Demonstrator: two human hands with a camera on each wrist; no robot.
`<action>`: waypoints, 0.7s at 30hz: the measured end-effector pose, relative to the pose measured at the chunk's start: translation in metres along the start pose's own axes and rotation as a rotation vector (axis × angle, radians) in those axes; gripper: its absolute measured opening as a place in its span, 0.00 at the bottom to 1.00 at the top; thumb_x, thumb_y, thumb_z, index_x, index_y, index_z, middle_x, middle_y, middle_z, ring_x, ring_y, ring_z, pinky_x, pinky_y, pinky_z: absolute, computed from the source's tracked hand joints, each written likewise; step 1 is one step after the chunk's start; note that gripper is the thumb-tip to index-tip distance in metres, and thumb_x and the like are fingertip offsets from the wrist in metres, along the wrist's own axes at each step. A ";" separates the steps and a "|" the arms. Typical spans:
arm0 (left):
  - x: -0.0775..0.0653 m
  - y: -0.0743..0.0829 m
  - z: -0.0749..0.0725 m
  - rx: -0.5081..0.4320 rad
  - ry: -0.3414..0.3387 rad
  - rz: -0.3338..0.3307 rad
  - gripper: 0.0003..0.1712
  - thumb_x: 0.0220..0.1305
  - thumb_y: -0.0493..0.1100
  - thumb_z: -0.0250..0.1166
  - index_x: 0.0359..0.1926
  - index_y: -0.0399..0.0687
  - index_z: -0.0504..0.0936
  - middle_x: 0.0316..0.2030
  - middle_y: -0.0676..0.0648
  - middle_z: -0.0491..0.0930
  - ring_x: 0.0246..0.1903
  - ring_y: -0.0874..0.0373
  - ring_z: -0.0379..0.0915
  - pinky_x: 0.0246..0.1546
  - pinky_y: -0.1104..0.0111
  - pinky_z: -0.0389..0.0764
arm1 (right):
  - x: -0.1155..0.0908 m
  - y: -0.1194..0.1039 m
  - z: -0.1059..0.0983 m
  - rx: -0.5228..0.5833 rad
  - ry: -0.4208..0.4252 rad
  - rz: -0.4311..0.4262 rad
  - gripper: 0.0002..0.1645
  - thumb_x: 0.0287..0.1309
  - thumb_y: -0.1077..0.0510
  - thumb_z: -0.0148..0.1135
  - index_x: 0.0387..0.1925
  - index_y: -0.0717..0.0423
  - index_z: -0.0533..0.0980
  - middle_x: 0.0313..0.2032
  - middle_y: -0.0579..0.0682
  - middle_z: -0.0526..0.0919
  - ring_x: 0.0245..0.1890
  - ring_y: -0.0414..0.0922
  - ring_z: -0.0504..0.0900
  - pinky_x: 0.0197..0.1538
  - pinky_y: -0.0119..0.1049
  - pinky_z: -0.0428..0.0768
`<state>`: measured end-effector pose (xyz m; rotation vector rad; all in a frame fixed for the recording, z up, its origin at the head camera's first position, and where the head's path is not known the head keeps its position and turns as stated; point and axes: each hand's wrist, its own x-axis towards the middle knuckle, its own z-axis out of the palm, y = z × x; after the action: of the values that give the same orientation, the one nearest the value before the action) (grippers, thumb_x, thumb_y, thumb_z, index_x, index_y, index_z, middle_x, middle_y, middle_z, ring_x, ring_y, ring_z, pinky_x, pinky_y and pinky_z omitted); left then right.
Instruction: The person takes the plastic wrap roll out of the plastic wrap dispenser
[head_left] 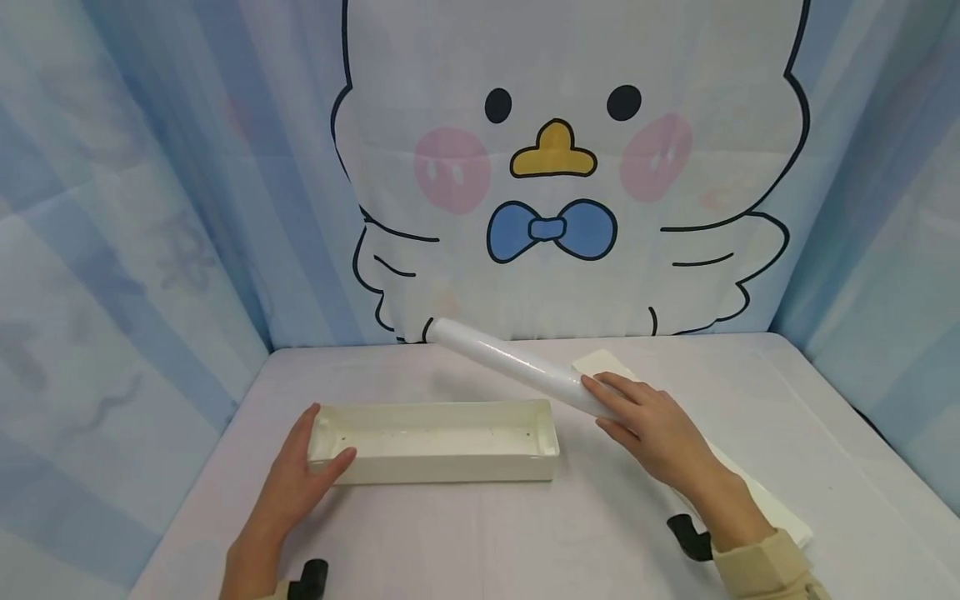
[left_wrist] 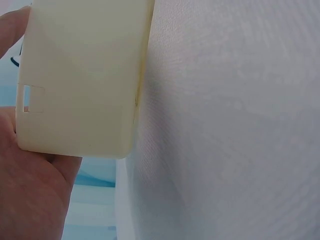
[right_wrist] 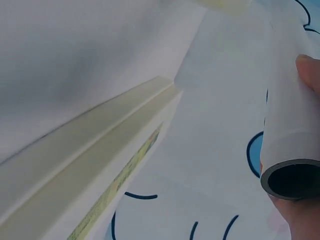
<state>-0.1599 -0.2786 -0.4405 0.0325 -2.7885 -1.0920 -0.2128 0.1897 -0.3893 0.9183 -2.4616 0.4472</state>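
Observation:
A long cream plastic box [head_left: 450, 469], its top uncovered, sits on the table. My left hand [head_left: 300, 471] grips its left end, thumb on the near wall and fingers round the far corner. The left wrist view shows the end wall [left_wrist: 82, 80] with a small rectangular slot. My right hand [head_left: 667, 437] holds a white, shiny roll of plastic wrap [head_left: 517, 367] by its right end, slanting behind the box's right corner. A dark hollow core [right_wrist: 295, 180] shows at the roll's near end. Beneath the right hand lies a long cream lid [head_left: 765, 496], partly hidden by hand and forearm.
A white cloth covers the table [head_left: 480, 537]. Behind it hangs a curtain [head_left: 555, 292] printed with a cartoon bird, and blue-patterned curtains [head_left: 112, 333] stand at both sides. In the right wrist view a yellowish strip [right_wrist: 120, 180] runs along the lid.

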 end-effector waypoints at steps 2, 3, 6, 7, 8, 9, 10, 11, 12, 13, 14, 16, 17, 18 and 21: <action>0.000 0.000 0.000 0.000 -0.002 -0.002 0.54 0.67 0.57 0.66 0.77 0.31 0.47 0.74 0.26 0.49 0.73 0.30 0.45 0.68 0.37 0.52 | -0.003 0.001 0.000 -0.005 0.006 0.012 0.38 0.52 0.63 0.76 0.66 0.52 0.75 0.58 0.57 0.79 0.49 0.58 0.83 0.45 0.55 0.81; 0.000 0.000 0.000 0.000 -0.003 -0.004 0.54 0.67 0.57 0.66 0.77 0.31 0.47 0.75 0.27 0.49 0.73 0.30 0.45 0.68 0.37 0.52 | -0.005 0.002 0.000 -0.007 0.010 0.016 0.38 0.52 0.63 0.76 0.66 0.52 0.75 0.58 0.57 0.79 0.49 0.58 0.83 0.45 0.55 0.81; 0.000 0.001 0.000 -0.008 -0.002 -0.010 0.54 0.67 0.57 0.65 0.77 0.32 0.47 0.75 0.27 0.48 0.73 0.30 0.44 0.69 0.37 0.51 | -0.010 0.004 -0.002 -0.017 0.019 0.032 0.39 0.52 0.62 0.76 0.66 0.52 0.75 0.58 0.58 0.80 0.48 0.59 0.83 0.45 0.57 0.81; 0.000 0.001 -0.001 -0.012 -0.002 -0.011 0.54 0.67 0.58 0.65 0.77 0.32 0.47 0.75 0.27 0.48 0.73 0.30 0.44 0.69 0.37 0.51 | -0.011 0.005 -0.002 -0.019 0.024 0.035 0.39 0.51 0.62 0.76 0.66 0.52 0.75 0.58 0.58 0.80 0.48 0.59 0.83 0.45 0.57 0.81; 0.000 0.001 -0.001 -0.015 -0.002 -0.011 0.54 0.67 0.58 0.65 0.77 0.32 0.47 0.75 0.28 0.48 0.73 0.31 0.43 0.69 0.37 0.51 | -0.013 0.005 -0.003 -0.021 0.026 0.041 0.39 0.51 0.62 0.76 0.66 0.52 0.74 0.58 0.58 0.79 0.48 0.60 0.83 0.45 0.57 0.81; 0.000 0.001 -0.001 -0.016 -0.001 -0.012 0.55 0.67 0.58 0.65 0.77 0.32 0.47 0.75 0.28 0.48 0.74 0.31 0.43 0.69 0.37 0.50 | -0.014 0.006 -0.003 -0.025 0.026 0.047 0.39 0.51 0.62 0.76 0.66 0.52 0.74 0.58 0.58 0.79 0.48 0.60 0.83 0.45 0.58 0.81; 0.000 0.001 -0.001 -0.017 0.000 -0.012 0.55 0.67 0.58 0.65 0.77 0.32 0.47 0.75 0.28 0.48 0.74 0.31 0.43 0.69 0.37 0.50 | -0.016 0.006 -0.004 -0.028 0.024 0.054 0.39 0.51 0.62 0.76 0.66 0.52 0.74 0.58 0.58 0.79 0.47 0.60 0.83 0.45 0.58 0.81; 0.000 0.000 -0.001 -0.016 0.000 -0.011 0.55 0.67 0.58 0.66 0.77 0.32 0.47 0.75 0.27 0.48 0.73 0.30 0.44 0.69 0.37 0.51 | -0.017 0.006 -0.005 -0.032 0.020 0.063 0.39 0.52 0.62 0.76 0.67 0.52 0.74 0.58 0.58 0.79 0.47 0.60 0.83 0.45 0.58 0.81; 0.000 0.000 0.000 -0.015 0.001 -0.009 0.55 0.67 0.57 0.66 0.77 0.31 0.47 0.75 0.27 0.48 0.73 0.30 0.44 0.69 0.37 0.51 | -0.018 0.006 -0.006 -0.037 0.014 0.073 0.39 0.52 0.62 0.76 0.67 0.52 0.73 0.59 0.58 0.79 0.47 0.60 0.83 0.45 0.58 0.81; 0.000 0.000 0.000 -0.015 0.001 -0.008 0.55 0.67 0.57 0.66 0.77 0.31 0.47 0.75 0.27 0.49 0.73 0.30 0.44 0.68 0.37 0.52 | -0.020 0.006 -0.007 -0.040 0.006 0.087 0.40 0.52 0.62 0.76 0.67 0.52 0.73 0.59 0.58 0.79 0.48 0.60 0.83 0.46 0.58 0.81; 0.000 0.000 0.000 -0.016 0.003 -0.006 0.54 0.67 0.57 0.66 0.77 0.31 0.47 0.75 0.27 0.49 0.73 0.30 0.44 0.68 0.37 0.52 | -0.021 0.005 -0.008 -0.043 -0.006 0.104 0.40 0.53 0.62 0.76 0.68 0.51 0.73 0.59 0.58 0.78 0.48 0.60 0.82 0.47 0.58 0.81; 0.000 0.000 0.000 -0.015 0.003 -0.006 0.55 0.67 0.57 0.66 0.77 0.31 0.47 0.75 0.27 0.49 0.73 0.30 0.44 0.68 0.37 0.52 | -0.024 0.005 -0.010 -0.048 -0.027 0.135 0.40 0.54 0.61 0.76 0.69 0.50 0.72 0.60 0.58 0.78 0.49 0.60 0.82 0.48 0.59 0.81; 0.000 -0.001 0.000 -0.017 0.004 -0.005 0.54 0.67 0.57 0.66 0.77 0.31 0.47 0.75 0.27 0.49 0.73 0.30 0.44 0.68 0.37 0.51 | -0.025 0.004 -0.011 -0.052 -0.033 0.148 0.40 0.54 0.61 0.75 0.69 0.50 0.72 0.60 0.58 0.78 0.50 0.60 0.82 0.49 0.59 0.80; 0.001 -0.001 0.000 -0.018 0.003 -0.005 0.55 0.67 0.57 0.66 0.77 0.31 0.47 0.75 0.27 0.48 0.73 0.30 0.44 0.69 0.37 0.51 | -0.026 0.004 -0.011 -0.055 -0.035 0.157 0.40 0.54 0.61 0.75 0.69 0.50 0.72 0.60 0.57 0.78 0.50 0.60 0.82 0.49 0.59 0.80; 0.001 0.000 -0.001 -0.019 0.000 -0.007 0.55 0.67 0.58 0.65 0.77 0.31 0.46 0.75 0.27 0.48 0.73 0.30 0.43 0.69 0.37 0.51 | -0.031 0.006 -0.013 -0.065 -0.028 0.157 0.40 0.54 0.62 0.76 0.69 0.50 0.72 0.60 0.57 0.78 0.49 0.60 0.82 0.48 0.60 0.81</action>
<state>-0.1610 -0.2795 -0.4398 0.0402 -2.7798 -1.1193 -0.1921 0.2158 -0.3957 0.7126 -2.5692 0.4066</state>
